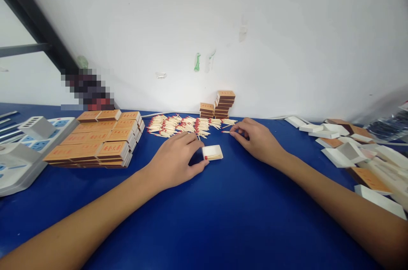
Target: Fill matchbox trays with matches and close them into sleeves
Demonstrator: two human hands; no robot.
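My left hand [177, 159] grips the left end of a small white matchbox tray [213, 150] between thumb and fingers. A few red-tipped matches lie along the tray's near side. To the right and farther back, my right hand [256, 139] pinches a single match [226, 132] between thumb and forefinger, its red head pointing left. Just beyond both hands spreads a heap of loose matches [168, 125] with red heads. The fingertips of my left hand are partly hidden behind the tray's edge.
Orange matchboxes [92, 136] stand in stacked rows at left, beside a white power strip [35, 159]. Two matchbox stacks [225, 102] lean near the white wall [270, 49]. Loose white trays [341, 155] and orange sleeves [369, 180] lie scattered at right on the blue table [223, 219].
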